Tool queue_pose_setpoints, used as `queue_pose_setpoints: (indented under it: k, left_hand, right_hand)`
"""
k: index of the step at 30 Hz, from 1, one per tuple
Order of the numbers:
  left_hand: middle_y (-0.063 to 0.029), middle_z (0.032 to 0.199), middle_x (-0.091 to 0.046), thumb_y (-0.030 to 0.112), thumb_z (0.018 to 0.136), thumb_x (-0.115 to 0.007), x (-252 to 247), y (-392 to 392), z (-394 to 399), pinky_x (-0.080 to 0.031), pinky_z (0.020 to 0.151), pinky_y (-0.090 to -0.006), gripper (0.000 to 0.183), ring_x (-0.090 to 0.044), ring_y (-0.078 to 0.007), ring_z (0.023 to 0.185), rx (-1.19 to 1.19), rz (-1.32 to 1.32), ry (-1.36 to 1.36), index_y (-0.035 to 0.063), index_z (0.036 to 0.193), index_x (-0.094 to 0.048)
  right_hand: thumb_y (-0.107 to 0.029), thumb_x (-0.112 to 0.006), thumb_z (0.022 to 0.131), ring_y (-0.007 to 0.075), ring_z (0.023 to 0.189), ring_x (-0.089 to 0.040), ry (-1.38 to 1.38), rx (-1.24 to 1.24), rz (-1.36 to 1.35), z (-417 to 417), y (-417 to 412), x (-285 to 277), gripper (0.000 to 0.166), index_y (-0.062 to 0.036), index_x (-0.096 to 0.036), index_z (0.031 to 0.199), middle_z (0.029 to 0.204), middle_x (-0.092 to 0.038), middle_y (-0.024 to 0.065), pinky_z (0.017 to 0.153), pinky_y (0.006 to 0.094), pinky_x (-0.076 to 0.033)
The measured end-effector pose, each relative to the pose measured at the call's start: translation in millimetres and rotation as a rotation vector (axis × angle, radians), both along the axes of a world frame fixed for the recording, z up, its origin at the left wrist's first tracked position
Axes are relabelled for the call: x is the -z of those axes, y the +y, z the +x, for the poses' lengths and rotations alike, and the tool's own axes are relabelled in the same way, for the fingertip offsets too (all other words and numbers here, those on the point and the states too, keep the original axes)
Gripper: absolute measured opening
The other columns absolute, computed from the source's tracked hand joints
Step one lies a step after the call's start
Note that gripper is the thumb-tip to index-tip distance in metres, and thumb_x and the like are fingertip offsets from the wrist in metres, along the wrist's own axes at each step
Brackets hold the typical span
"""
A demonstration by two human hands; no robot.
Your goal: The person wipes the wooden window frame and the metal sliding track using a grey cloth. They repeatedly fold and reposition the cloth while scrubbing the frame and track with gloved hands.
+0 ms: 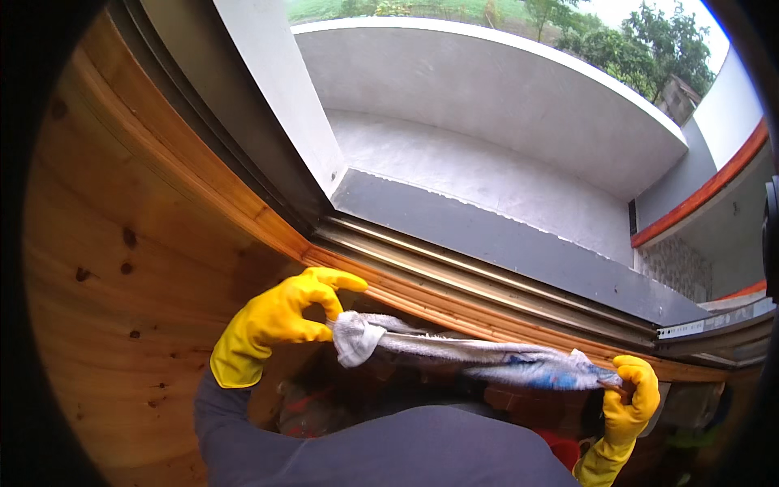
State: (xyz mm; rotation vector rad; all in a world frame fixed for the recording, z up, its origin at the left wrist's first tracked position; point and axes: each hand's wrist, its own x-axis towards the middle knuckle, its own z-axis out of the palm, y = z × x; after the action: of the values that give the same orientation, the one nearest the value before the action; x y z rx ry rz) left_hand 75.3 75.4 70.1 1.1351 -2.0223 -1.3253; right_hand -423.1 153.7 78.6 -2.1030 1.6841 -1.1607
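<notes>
A greyish-white cloth (450, 350) with blue patches is stretched lengthwise between my two hands, just in front of the wooden window frame (426, 313). My left hand (277, 319), in a yellow rubber glove, pinches its bunched left end between thumb and fingers. At the other end, my right hand (633, 389), gloved the same way, grips the cloth's narrow blue-tinged tip. The cloth's middle hangs in the air, its lower edge blurred. Metal sliding tracks (475, 283) run along the sill just beyond the cloth.
Knotty wood panelling (134, 292) curves along my left. Past the open window lie a dark grey ledge (487, 225), a balcony floor (462, 158) and a low plastered wall (487, 79). Part of a red container (557, 449) shows below, by my right forearm.
</notes>
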Motion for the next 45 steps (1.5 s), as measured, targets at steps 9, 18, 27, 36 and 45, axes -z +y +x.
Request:
queue_pose_setpoints:
  k: [9, 18, 27, 36, 45]
  left_hand:
    - [-0.0116, 0.113, -0.066, 0.012, 0.069, -0.088, 6, 7, -20, -0.048, 0.093, -0.0324, 0.077, -0.063, -0.0187, 0.104, -0.162, 0.471, 0.645, 0.0033, 0.137, -0.053]
    - [-0.0196, 0.13, -0.061, 0.014, 0.081, -0.074, 2, 12, -34, -0.043, 0.103, -0.0394, 0.036, -0.057, -0.0369, 0.122, 0.15, -0.123, -0.372, 0.0175, 0.117, -0.074]
    - [-0.0206, 0.112, -0.069, 0.013, 0.1, -0.056, 4, 32, -17, -0.05, 0.1, -0.0448, 0.014, -0.066, -0.0317, 0.108, -0.346, 0.002, 0.664, 0.0007, 0.098, -0.064]
    - [-0.0157, 0.152, -0.04, 0.009, 0.089, -0.071, 66, 0, -216, -0.041, 0.109, -0.0416, 0.08, -0.043, -0.0283, 0.138, 0.278, 0.111, 0.446, 0.0092, 0.155, -0.027]
    - [-0.0166, 0.143, -0.048, 0.011, 0.077, -0.078, 86, 7, -255, -0.035, 0.113, -0.0412, 0.075, -0.043, -0.0336, 0.135, 0.311, -0.115, 0.341, 0.0089, 0.145, -0.044]
  right_hand:
    - [0.005, -0.063, 0.077, 0.0204, 0.094, -0.061, -0.2, 0.131, 0.002, -6, 1, 12, 0.019, -0.001, -0.058, 0.095, 0.106, -0.064, 0.0141, 0.082, 0.0269, -0.048]
    - [0.005, -0.063, 0.078, 0.0225, 0.093, -0.062, -0.243, 0.054, -0.091, 3, -1, -2, 0.018, 0.0003, -0.057, 0.095, 0.104, -0.064, 0.0151, 0.084, 0.0297, -0.048]
    - [0.0, -0.067, 0.077, 0.0237, 0.088, -0.064, -0.203, 0.044, -0.108, 1, -5, -2, 0.015, 0.0002, -0.057, 0.089, 0.096, -0.066, 0.0161, 0.082, 0.0316, -0.049]
    - [-0.001, -0.067, 0.078, 0.0201, 0.081, -0.064, -0.267, -0.088, -0.203, 47, -36, -37, 0.013, -0.0019, -0.058, 0.088, 0.091, -0.068, 0.0137, 0.077, 0.0288, -0.05]
    - [-0.011, -0.062, 0.091, 0.0078, 0.068, -0.062, -0.531, 0.091, -0.565, 1, -13, -78, 0.022, -0.0018, -0.057, 0.109, 0.113, -0.062, 0.0165, 0.053, 0.0132, -0.048]
